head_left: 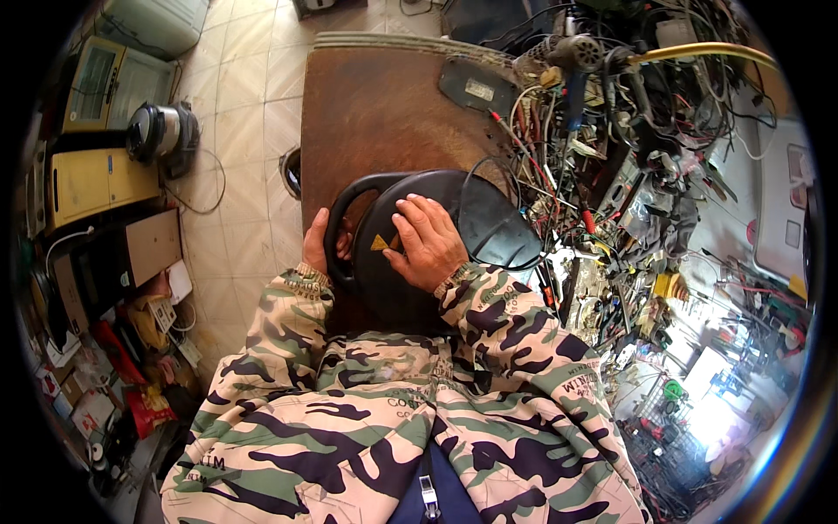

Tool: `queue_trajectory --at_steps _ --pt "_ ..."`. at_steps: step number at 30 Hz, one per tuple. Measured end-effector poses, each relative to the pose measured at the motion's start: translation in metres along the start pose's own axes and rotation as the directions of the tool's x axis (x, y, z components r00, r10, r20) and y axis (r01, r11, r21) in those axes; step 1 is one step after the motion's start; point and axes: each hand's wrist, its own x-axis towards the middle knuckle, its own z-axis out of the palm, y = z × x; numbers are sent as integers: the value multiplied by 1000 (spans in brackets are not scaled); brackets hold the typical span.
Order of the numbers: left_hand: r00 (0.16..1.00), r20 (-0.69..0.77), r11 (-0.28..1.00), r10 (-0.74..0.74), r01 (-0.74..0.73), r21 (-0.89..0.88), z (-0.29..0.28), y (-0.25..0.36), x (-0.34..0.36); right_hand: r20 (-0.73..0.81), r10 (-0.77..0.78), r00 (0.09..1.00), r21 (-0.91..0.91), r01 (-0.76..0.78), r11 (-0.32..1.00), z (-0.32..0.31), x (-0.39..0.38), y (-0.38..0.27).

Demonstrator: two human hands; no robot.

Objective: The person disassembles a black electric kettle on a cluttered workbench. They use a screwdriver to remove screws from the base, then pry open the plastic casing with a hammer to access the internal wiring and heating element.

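Head view, left to right: left hand [316,244] curled round the loop handle of a black plastic casing [419,236] on the brown desk [375,105]; right hand [429,240] flat on top. Likely stiff, light; handle suits grasping. Cable clutter [611,175] right.

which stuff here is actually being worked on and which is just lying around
In hand:
- black appliance cover with a handle
- left hand, gripping the handle
- right hand, flat on the cover by its yellow triangle sticker

Lying about:
- tangle of wires and tools
- heat gun
- small black plate
- rice cooker on the floor
- brown worktop
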Motion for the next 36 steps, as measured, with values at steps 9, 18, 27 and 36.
queue_trajectory --at_steps 9,18,27,36 --pt "1000 -1 1000 18 -18 7 8 1 0 -228 39 973 54 -27 998 8 1 -4" --pt "999 12 997 43 -43 63 -5 -4 5 -405 130 905 148 -76 986 -20 -52 -48" --pt "702 409 -278 584 -300 912 31 34 -69 -203 948 245 413 -856 310 -33 -305 -6" --pt "677 691 -877 253 -141 459 19 -4 -63 53 959 280 711 -685 161 40 -334 47"
